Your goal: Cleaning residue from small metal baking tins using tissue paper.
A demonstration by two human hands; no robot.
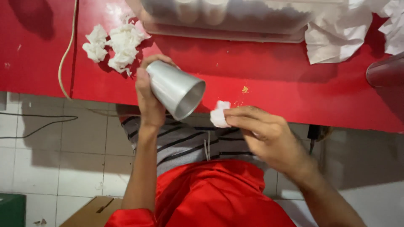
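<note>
My left hand (148,97) grips a silver metal cup (176,89), tilted on its side with its open mouth facing right and down. My right hand (261,132) pinches a small wad of white tissue (219,114) just right of the cup's mouth, a short gap apart from it. Both hands hover at the near edge of a red table (269,80), above my lap in striped and red clothing.
Crumpled white tissues (114,45) lie on the table at the left, beside a pale cord (65,54). A clear plastic tray (227,19) sits at the back, white paper (336,38) to its right. A cardboard box (92,212) stands on the tiled floor.
</note>
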